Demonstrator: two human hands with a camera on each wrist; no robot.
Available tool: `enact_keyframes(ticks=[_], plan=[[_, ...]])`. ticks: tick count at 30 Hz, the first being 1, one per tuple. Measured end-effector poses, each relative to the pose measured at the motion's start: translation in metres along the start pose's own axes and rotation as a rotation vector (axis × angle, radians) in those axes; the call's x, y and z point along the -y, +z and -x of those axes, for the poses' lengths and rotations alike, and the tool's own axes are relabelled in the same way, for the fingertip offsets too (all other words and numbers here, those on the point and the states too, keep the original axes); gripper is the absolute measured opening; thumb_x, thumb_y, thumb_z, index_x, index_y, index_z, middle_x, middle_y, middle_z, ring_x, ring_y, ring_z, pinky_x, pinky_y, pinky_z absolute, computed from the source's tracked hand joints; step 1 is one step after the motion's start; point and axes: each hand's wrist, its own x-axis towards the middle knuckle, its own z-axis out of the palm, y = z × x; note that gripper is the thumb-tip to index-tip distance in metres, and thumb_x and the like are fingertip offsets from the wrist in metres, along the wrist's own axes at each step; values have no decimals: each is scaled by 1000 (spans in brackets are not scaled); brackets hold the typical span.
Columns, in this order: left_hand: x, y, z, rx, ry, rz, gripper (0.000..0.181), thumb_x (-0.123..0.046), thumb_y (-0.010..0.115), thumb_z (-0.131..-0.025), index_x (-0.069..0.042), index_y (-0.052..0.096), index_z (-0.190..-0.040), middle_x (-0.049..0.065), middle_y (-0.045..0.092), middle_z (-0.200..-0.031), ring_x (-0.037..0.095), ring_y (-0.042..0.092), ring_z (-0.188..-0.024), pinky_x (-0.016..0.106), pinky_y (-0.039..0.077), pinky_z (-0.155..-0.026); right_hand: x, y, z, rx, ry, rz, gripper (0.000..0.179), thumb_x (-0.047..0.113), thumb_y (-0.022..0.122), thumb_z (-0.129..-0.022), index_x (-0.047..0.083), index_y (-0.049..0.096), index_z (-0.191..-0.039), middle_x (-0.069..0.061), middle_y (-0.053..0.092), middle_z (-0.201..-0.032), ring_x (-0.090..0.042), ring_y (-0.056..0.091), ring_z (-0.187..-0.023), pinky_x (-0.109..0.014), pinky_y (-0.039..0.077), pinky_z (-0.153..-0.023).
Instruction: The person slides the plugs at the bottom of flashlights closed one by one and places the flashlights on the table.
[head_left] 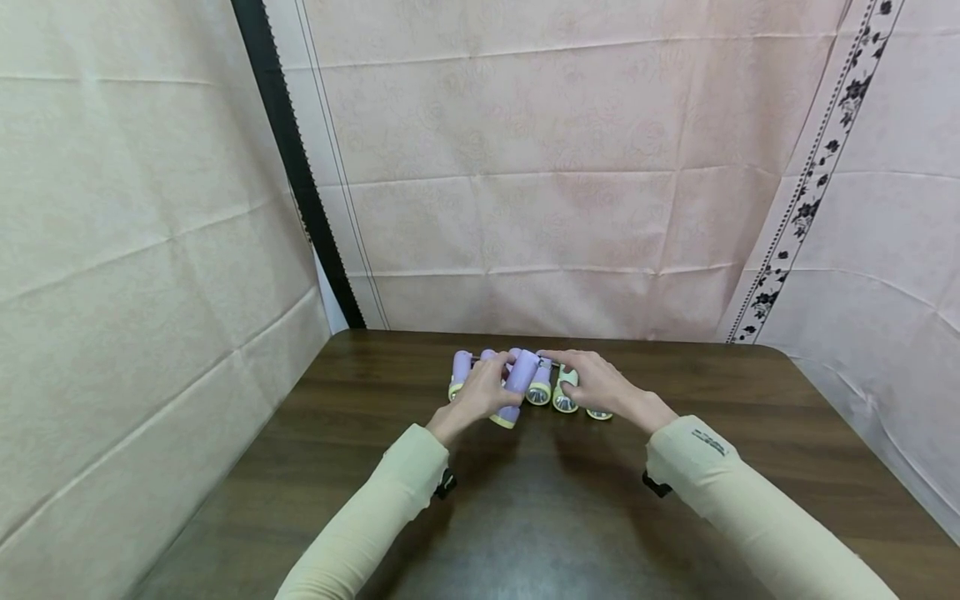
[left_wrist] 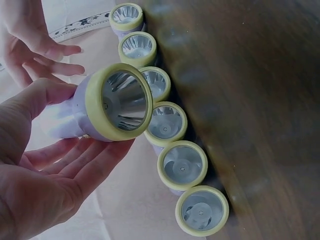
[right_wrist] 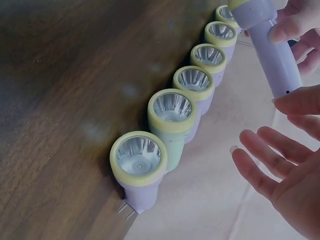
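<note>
My left hand (head_left: 477,395) grips a lavender flashlight (head_left: 522,372) with a pale yellow head ring, held tilted above the table. In the left wrist view its thumb and fingers wrap the flashlight's body (left_wrist: 65,118), the lens facing the camera. My right hand (head_left: 597,383) is close by, its fingers loosely spread and one fingertip right at the flashlight's tail end (right_wrist: 286,90). Behind the hands stands a row of several similar flashlights (right_wrist: 194,82), lenses towards me. Among them one has a mint green body (right_wrist: 172,147). At the row's end, a lavender flashlight (right_wrist: 142,195) shows two metal prongs.
Under everything is a dark brown wooden table (head_left: 547,517), its far edge just behind the row. Pale cloth (head_left: 562,225) hangs behind it, and more cloth (head_left: 135,250) hangs along the left side.
</note>
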Motion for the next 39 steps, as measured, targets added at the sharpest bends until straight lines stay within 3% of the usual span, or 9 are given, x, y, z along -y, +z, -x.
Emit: enact_keyframes(ticks=[8,16,23,28,32,39], plan=[[0,-1,4,9,27,32,56,-14,78,-73,-5,55,-124,13,69,-106,21,65,-93,33,54,-76,6,-1,0,-42,-21,-59,56,-2,59,-80,9,57,-134,-14,68,-114,-25,63,-83,-21,35,-48],[-2,-1,8,-4,92,51,48,-9,76,-72,-8,56,-116,11,68,-104,23,64,-91,31,52,-73,15,-2,-4,-34,11,-99,57,-4,55,-77,6,58,-132,-8,68,-102,-13,47,-60,-19,29,-44],[-3,0,8,-13,104,56,49,-7,77,-71,-8,56,-116,12,68,-104,25,64,-93,35,52,-76,15,0,-7,-65,-25,-143,56,-7,54,-75,1,59,-130,-10,69,-96,-13,48,-63,-20,34,-48],[-3,-2,10,16,73,60,49,-9,77,-72,-7,55,-116,14,68,-105,27,64,-97,37,52,-81,13,4,-9,-78,-62,-189,53,-9,55,-75,-2,60,-127,-14,69,-96,-14,56,-73,-21,41,-57],[-4,-7,12,46,27,14,51,-12,77,-71,-5,52,-116,13,67,-105,25,64,-96,35,52,-80,15,6,-9,-17,-40,-179,55,-8,55,-77,-1,56,-132,-14,69,-97,-15,61,-76,-22,45,-61],[0,-20,20,112,-164,-96,69,-12,77,-68,-8,39,-125,12,62,-89,23,60,-70,31,48,-59,20,0,-9,80,13,-42,56,0,56,-84,2,48,-139,-8,68,-86,-10,54,-67,-25,45,-62]])
